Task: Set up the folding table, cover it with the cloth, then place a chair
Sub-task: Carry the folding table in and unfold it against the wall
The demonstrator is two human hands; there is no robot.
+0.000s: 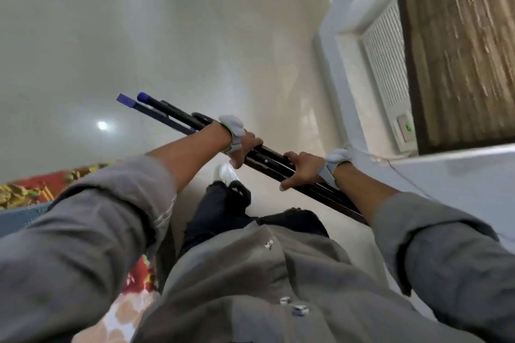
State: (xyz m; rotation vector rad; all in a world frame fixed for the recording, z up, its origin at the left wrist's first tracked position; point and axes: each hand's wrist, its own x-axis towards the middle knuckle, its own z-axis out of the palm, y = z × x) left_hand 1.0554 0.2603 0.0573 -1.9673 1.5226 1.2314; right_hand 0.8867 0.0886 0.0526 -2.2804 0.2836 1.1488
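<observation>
The folding table (178,115) is folded flat, seen edge-on as a dark bundle of black legs with blue end caps, held off the pale floor and pointing away to the upper left. My left hand (246,147) is shut on its upper edge near the middle. My right hand (302,168) is shut on the same edge a little closer to my body. Both wrists wear grey bands. The table's near end runs under my right forearm. No cloth for the table and no chair can be made out.
A glossy cream floor (167,36) spreads ahead. A white air-conditioner unit (386,72) sits in a pale wall at the right, beside a brown wood-grain panel (459,44). A red patterned fabric (41,189) lies at the left. My foot (224,172) is below the table.
</observation>
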